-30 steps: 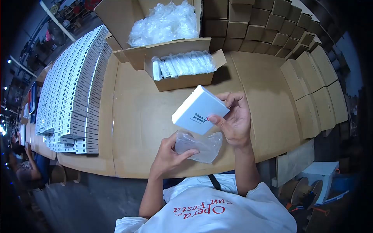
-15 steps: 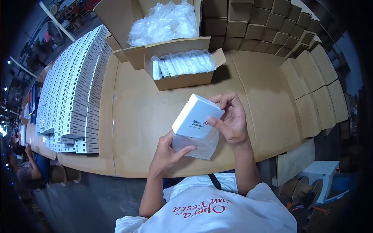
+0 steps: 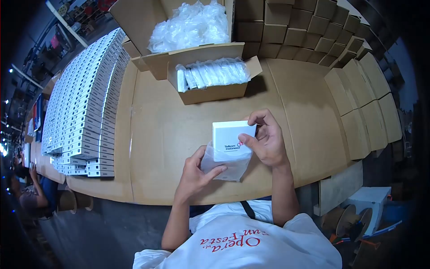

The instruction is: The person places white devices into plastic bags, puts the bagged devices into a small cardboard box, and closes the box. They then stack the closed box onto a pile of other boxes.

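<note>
A white box printed "Telkom Indonesia" is held over the table in front of me, its lower part inside a clear plastic bag. My left hand grips the bag and the box's lower left side, thumb across the front. At the box's upper right corner, my right hand pinches it between thumb and fingers. Beyond them stands an open cardboard carton with a row of plastic-wrapped white boxes inside.
A tall stack of white boxes fills the table's left side. Behind the carton, a larger cardboard box holds piled clear plastic bags. Brown cartons line the back and right. Another person sits at far left.
The white box has turned more upright and slid lower, deeper into the plastic bag. My right hand has stayed on its corner, my left on the bag.
</note>
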{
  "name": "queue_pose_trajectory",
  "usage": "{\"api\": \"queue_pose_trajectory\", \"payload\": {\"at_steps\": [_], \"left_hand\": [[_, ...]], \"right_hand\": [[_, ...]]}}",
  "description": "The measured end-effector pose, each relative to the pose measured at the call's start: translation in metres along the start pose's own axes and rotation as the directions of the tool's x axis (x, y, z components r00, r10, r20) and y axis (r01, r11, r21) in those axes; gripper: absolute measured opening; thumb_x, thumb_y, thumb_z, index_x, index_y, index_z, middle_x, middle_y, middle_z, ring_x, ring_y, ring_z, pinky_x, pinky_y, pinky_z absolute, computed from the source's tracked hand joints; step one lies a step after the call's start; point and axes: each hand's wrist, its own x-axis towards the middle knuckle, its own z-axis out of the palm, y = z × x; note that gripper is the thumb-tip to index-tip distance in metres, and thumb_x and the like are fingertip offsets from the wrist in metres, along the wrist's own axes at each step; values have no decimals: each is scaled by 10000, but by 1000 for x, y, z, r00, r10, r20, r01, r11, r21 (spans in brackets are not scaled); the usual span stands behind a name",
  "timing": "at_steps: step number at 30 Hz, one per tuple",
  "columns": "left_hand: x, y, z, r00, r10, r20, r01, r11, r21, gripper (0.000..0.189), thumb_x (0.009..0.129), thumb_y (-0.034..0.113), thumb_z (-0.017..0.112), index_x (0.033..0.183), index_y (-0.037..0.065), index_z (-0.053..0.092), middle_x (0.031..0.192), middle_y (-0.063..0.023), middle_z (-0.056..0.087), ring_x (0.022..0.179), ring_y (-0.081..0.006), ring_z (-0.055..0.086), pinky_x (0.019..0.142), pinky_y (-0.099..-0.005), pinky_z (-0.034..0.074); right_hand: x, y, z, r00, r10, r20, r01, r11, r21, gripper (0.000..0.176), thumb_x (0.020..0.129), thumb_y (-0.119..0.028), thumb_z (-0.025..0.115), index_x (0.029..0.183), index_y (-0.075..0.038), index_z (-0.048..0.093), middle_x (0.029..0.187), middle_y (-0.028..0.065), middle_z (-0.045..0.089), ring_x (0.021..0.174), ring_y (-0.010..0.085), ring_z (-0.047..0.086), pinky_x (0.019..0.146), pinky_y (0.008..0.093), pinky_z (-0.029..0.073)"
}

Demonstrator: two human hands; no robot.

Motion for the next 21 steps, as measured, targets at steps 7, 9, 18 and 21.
{"api": "queue_pose_trajectory", "payload": {"at_steps": [7, 9, 18, 21], "left_hand": [[-1, -15, 7, 988, -118, -98, 84, 952, -295, 300, 1048, 195, 611, 1259, -18, 629, 1114, -45, 682, 1016, -107, 602, 894, -278, 489], [-1, -25, 9, 979, -134, -153, 84, 952, -296, 314, 1082, 220, 553, 1267, -22, 628, 1080, -28, 673, 982, -90, 580, 873, -259, 472], [5, -29, 16, 964, -171, -204, 50, 868, -494, 335, 1087, 274, 560, 1249, -14, 618, 1080, -22, 672, 962, -77, 589, 847, -255, 485], [4, -25, 15, 954, -191, -232, 45, 856, -516, 354, 1087, 292, 559, 1260, -12, 612, 1087, -26, 676, 967, -76, 600, 841, -258, 500]], "right_hand": [[4, 20, 15, 989, 56, -135, -74, 989, -131, 228, 931, -57, 759, 1042, 15, 574, 905, 59, 648, 839, 84, 651, 726, 246, 563], [3, 21, 16, 987, 103, -127, -120, 983, -137, 208, 944, -58, 744, 1042, 17, 577, 899, 58, 650, 841, 84, 651, 730, 248, 564], [-2, 22, 10, 977, 170, -126, -158, 982, 99, 261, 979, -79, 700, 1184, 20, 571, 1084, 77, 665, 999, 121, 645, 911, 275, 543], [-15, 21, -3, 973, 227, -31, -220, 962, 160, 350, 954, -62, 725, 1249, 26, 559, 1160, 96, 648, 1053, 130, 629, 955, 278, 528]]}}
